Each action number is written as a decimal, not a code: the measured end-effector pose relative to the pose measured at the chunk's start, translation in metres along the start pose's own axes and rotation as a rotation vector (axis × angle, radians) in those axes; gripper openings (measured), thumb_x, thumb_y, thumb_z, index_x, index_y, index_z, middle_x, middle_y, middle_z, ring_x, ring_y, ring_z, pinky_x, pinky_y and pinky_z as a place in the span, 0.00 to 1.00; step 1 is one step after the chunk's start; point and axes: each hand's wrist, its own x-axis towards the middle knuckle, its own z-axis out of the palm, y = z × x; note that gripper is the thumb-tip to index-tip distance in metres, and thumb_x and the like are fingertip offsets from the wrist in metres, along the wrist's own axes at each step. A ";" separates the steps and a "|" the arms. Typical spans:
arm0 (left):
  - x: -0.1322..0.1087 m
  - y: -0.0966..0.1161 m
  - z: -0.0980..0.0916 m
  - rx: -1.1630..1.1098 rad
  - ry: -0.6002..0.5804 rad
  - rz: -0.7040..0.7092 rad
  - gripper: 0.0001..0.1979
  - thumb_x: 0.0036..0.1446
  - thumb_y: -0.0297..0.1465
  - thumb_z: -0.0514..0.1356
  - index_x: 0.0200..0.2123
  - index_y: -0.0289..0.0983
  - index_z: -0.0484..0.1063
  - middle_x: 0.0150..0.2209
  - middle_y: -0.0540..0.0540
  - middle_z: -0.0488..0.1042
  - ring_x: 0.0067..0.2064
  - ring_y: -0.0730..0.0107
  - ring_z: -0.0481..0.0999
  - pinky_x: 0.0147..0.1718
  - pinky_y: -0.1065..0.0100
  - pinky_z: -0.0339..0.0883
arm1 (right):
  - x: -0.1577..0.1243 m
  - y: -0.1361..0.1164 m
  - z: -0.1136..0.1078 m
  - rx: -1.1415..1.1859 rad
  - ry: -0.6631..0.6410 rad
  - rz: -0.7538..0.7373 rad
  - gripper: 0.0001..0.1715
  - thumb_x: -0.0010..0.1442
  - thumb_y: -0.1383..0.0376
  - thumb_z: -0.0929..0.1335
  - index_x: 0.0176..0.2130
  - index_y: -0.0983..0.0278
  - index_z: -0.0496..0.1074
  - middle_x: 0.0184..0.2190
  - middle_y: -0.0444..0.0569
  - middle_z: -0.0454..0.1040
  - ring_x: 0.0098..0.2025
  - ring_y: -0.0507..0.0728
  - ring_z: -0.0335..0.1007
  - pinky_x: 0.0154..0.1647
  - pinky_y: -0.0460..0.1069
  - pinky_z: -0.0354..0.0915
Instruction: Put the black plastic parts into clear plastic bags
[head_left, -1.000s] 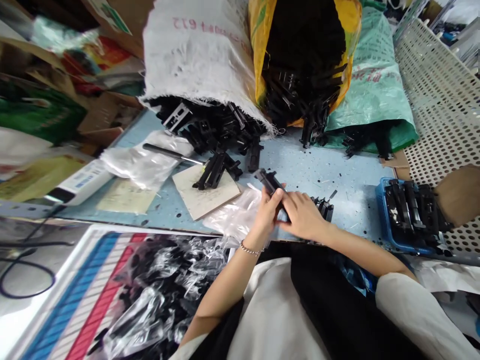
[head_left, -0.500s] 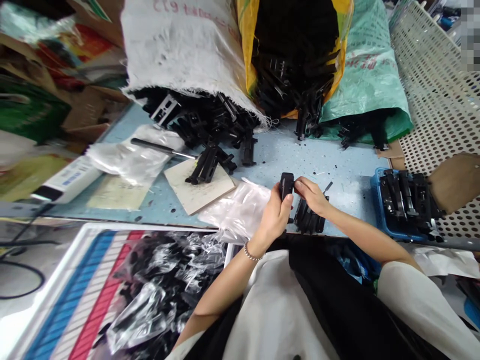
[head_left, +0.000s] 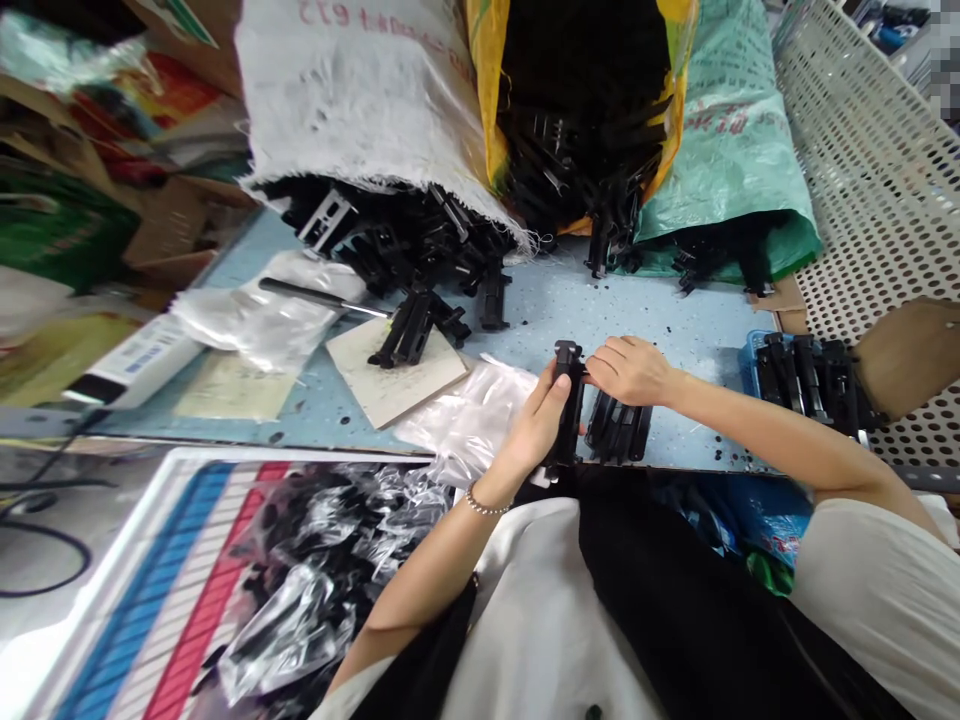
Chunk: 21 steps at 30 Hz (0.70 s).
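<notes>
My left hand [head_left: 541, 415] is wrapped round a long black part [head_left: 570, 405], held upright over the table's front edge. Against the upper right side of that part, my right hand [head_left: 626, 370] has its fingers closed; whatever they pinch is too small to make out. Just below my right hand, several black parts [head_left: 619, 430] lie side by side on the blue table [head_left: 690, 320]. A clear plastic bag [head_left: 469, 415] is left of my left hand. Further left, more black parts [head_left: 412, 325] rest on a pale square board [head_left: 360, 375].
White [head_left: 360, 90], yellow [head_left: 487, 90] and green [head_left: 742, 130] sacks with black parts stand at the back. A blue basket [head_left: 752, 370] of parts is at the right, by a perforated panel [head_left: 885, 200]. A screwdriver [head_left: 300, 292] lies left. A bin [head_left: 161, 500] holds bagged parts.
The black part has turned in my left hand, so its long side now shows. My right hand has shifted slightly, its back now up and its forearm swung outward to the right.
</notes>
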 end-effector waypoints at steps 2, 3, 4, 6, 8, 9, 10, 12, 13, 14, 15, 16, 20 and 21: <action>0.001 -0.003 0.002 -0.012 0.067 0.040 0.36 0.60 0.51 0.64 0.67 0.44 0.63 0.28 0.50 0.74 0.20 0.68 0.74 0.16 0.70 0.65 | 0.003 -0.006 0.009 0.171 0.050 0.143 0.33 0.72 0.44 0.58 0.29 0.61 0.71 0.22 0.44 0.65 0.28 0.55 0.62 0.28 0.49 0.62; 0.002 -0.005 0.002 -0.011 0.091 0.058 0.36 0.60 0.51 0.64 0.67 0.45 0.62 0.29 0.50 0.75 0.21 0.68 0.75 0.17 0.71 0.66 | 0.004 -0.009 0.013 0.246 0.049 0.210 0.35 0.74 0.44 0.54 0.29 0.62 0.71 0.20 0.42 0.63 0.25 0.54 0.60 0.25 0.49 0.60; 0.003 -0.007 0.000 -0.001 0.101 0.070 0.37 0.60 0.51 0.64 0.68 0.45 0.62 0.30 0.49 0.76 0.22 0.68 0.75 0.17 0.71 0.66 | 0.004 -0.011 0.017 0.304 0.029 0.262 0.36 0.75 0.46 0.51 0.29 0.62 0.70 0.19 0.41 0.61 0.23 0.53 0.59 0.23 0.48 0.59; 0.005 -0.008 -0.003 0.029 0.092 0.074 0.37 0.61 0.52 0.63 0.67 0.44 0.62 0.29 0.50 0.75 0.21 0.69 0.75 0.17 0.72 0.65 | 0.003 -0.013 0.018 0.325 -0.019 0.289 0.34 0.76 0.49 0.50 0.33 0.63 0.70 0.20 0.42 0.64 0.23 0.53 0.61 0.24 0.48 0.59; 0.006 -0.006 -0.007 0.046 0.071 0.054 0.36 0.62 0.53 0.61 0.68 0.44 0.61 0.27 0.50 0.75 0.20 0.70 0.74 0.16 0.72 0.63 | 0.001 -0.011 0.014 0.208 -0.005 0.226 0.27 0.75 0.49 0.56 0.38 0.63 0.70 0.27 0.47 0.71 0.30 0.56 0.67 0.31 0.50 0.62; 0.006 -0.005 -0.008 0.047 0.066 0.045 0.36 0.62 0.53 0.60 0.67 0.45 0.61 0.27 0.51 0.75 0.19 0.70 0.73 0.16 0.72 0.63 | 0.001 -0.009 0.011 0.106 0.017 0.163 0.25 0.74 0.48 0.59 0.39 0.62 0.71 0.31 0.50 0.73 0.35 0.58 0.69 0.34 0.51 0.63; 0.006 -0.004 -0.007 0.047 0.063 0.037 0.35 0.62 0.53 0.60 0.67 0.45 0.62 0.27 0.51 0.75 0.19 0.71 0.73 0.16 0.72 0.63 | 0.001 -0.006 0.008 0.009 0.030 0.096 0.24 0.73 0.48 0.60 0.39 0.62 0.71 0.34 0.53 0.74 0.39 0.60 0.69 0.37 0.53 0.63; 0.005 -0.004 -0.005 0.041 0.060 0.023 0.35 0.62 0.53 0.61 0.67 0.45 0.63 0.28 0.51 0.75 0.18 0.71 0.73 0.16 0.72 0.63 | 0.001 -0.002 0.004 -0.097 0.028 0.020 0.26 0.73 0.47 0.59 0.36 0.62 0.71 0.34 0.56 0.75 0.41 0.62 0.69 0.39 0.54 0.62; 0.006 -0.004 -0.003 0.035 0.061 0.018 0.35 0.62 0.53 0.61 0.66 0.45 0.63 0.27 0.51 0.74 0.18 0.71 0.73 0.15 0.72 0.63 | 0.001 -0.002 0.004 -0.096 0.025 0.031 0.27 0.74 0.48 0.58 0.35 0.62 0.70 0.33 0.55 0.75 0.40 0.61 0.69 0.38 0.54 0.61; 0.006 -0.004 0.000 0.026 0.060 0.016 0.35 0.61 0.53 0.61 0.66 0.45 0.63 0.26 0.52 0.73 0.18 0.70 0.73 0.15 0.72 0.63 | 0.001 -0.002 0.004 -0.064 0.018 0.074 0.28 0.75 0.48 0.56 0.34 0.62 0.69 0.32 0.53 0.74 0.38 0.60 0.69 0.37 0.53 0.61; 0.007 -0.004 0.001 0.014 0.061 0.015 0.35 0.61 0.53 0.61 0.66 0.44 0.63 0.25 0.52 0.72 0.18 0.69 0.73 0.15 0.71 0.63 | 0.001 -0.003 0.005 -0.009 0.003 0.139 0.28 0.75 0.49 0.54 0.34 0.61 0.69 0.30 0.51 0.73 0.35 0.58 0.69 0.36 0.52 0.60; 0.009 -0.004 0.003 0.000 0.070 0.015 0.34 0.61 0.53 0.62 0.65 0.44 0.64 0.25 0.52 0.72 0.18 0.69 0.73 0.15 0.71 0.63 | -0.001 -0.005 0.006 0.051 -0.023 0.210 0.29 0.76 0.49 0.52 0.35 0.61 0.68 0.28 0.48 0.73 0.33 0.57 0.68 0.34 0.51 0.59; 0.016 0.006 -0.001 -0.018 0.203 0.023 0.30 0.64 0.49 0.61 0.63 0.42 0.64 0.28 0.51 0.74 0.22 0.69 0.75 0.19 0.71 0.65 | -0.015 -0.020 0.018 0.035 -0.132 0.189 0.28 0.75 0.45 0.55 0.38 0.62 0.69 0.30 0.47 0.75 0.32 0.56 0.69 0.32 0.50 0.57; 0.017 0.009 -0.002 -0.016 0.224 0.020 0.28 0.64 0.49 0.60 0.62 0.42 0.65 0.29 0.51 0.74 0.23 0.69 0.75 0.20 0.71 0.66 | -0.020 -0.025 0.024 -0.026 -0.137 0.099 0.27 0.73 0.45 0.58 0.39 0.62 0.70 0.33 0.50 0.76 0.35 0.58 0.70 0.34 0.50 0.58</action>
